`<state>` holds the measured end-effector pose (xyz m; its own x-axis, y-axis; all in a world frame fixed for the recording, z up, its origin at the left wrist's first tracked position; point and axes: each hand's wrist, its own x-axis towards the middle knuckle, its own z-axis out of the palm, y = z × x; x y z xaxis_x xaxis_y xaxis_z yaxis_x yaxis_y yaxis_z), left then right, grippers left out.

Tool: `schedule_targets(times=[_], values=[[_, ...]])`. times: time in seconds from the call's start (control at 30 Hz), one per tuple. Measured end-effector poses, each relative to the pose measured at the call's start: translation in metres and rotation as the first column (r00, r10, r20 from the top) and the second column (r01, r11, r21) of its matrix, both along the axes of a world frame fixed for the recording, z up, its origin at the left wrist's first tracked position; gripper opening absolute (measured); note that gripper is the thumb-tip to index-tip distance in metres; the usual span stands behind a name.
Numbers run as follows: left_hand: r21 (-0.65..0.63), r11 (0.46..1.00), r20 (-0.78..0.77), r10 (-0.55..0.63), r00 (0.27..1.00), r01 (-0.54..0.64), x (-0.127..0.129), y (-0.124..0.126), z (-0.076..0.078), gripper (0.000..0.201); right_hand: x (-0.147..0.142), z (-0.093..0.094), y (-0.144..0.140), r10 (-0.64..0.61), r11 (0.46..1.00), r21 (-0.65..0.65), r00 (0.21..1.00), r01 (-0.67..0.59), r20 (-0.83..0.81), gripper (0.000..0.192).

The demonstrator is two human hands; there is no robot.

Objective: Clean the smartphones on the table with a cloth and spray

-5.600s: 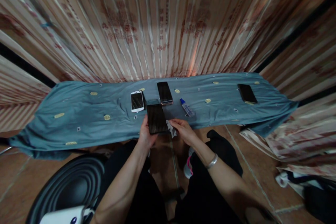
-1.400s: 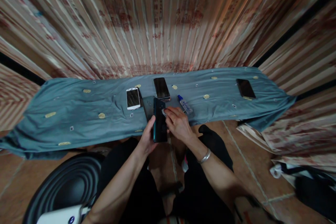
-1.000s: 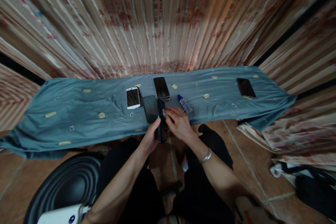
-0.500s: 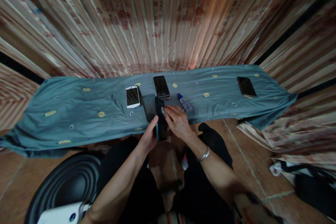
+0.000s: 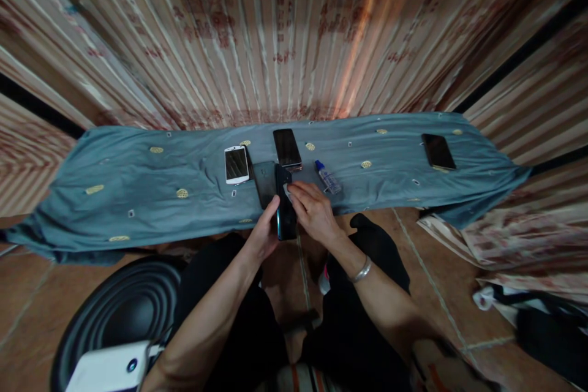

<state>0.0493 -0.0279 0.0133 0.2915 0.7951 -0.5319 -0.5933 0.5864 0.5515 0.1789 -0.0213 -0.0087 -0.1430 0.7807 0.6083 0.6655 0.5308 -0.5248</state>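
Note:
My left hand point(image 5: 265, 229) grips a dark smartphone point(image 5: 286, 220) by its left edge, thumb along the side. The phone stands out over the near edge of the cloth-covered table, its back seemingly towards me. Pinched in the fingers of my right hand point(image 5: 315, 211) is a small pale cloth or wipe point(image 5: 287, 190), pressed on the upper part of the phone. Just left of it lies a grey phone point(image 5: 265, 179), partly covered by the held one. A white phone point(image 5: 236, 165) rests further left. Behind is a black phone point(image 5: 287, 147), and a blue-capped clear bottle point(image 5: 329, 177) lies to the right.
Another dark phone point(image 5: 438, 151) lies at the right end of the blue-green tablecloth point(image 5: 206, 208). A pleated curtain point(image 5: 252, 43) hangs behind. At lower left are a round black stool point(image 5: 119, 300) and a white device point(image 5: 110, 367) with a cable.
My right hand has shifted slightly against the phone, still with the pale wipe on it. The whole view has moved a little; the things on the table lie as before.

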Motion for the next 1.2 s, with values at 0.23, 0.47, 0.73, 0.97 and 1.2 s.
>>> schedule_targets(times=[0.23,0.47,0.73,0.97,1.2], values=[[0.034,0.999,0.043,-0.013,0.999,0.012,-0.001,0.003,-0.006,0.029,-0.003,0.002,-0.005,0.088,0.996,-0.019,0.993,-0.09,-0.078,0.032],[0.055,0.998,0.022,0.011,1.0,-0.012,-0.005,0.008,-0.012,0.031,-0.003,0.006,-0.012,0.176,0.982,-0.044,0.97,-0.186,-0.17,0.032],[0.033,0.997,0.027,0.064,0.998,-0.065,-0.009,0.016,-0.009,0.032,-0.006,0.013,-0.02,0.307,0.934,-0.085,0.9,-0.348,-0.308,0.031],[-0.003,0.997,0.048,0.074,0.996,-0.074,-0.013,0.02,-0.013,0.043,-0.005,0.015,-0.022,0.366,0.867,-0.138,0.8,-0.479,-0.475,0.027],[0.055,0.99,0.058,0.126,0.99,-0.129,-0.021,0.021,-0.008,0.043,0.003,0.002,-0.019,0.333,0.857,-0.194,0.801,-0.477,-0.498,0.027]])
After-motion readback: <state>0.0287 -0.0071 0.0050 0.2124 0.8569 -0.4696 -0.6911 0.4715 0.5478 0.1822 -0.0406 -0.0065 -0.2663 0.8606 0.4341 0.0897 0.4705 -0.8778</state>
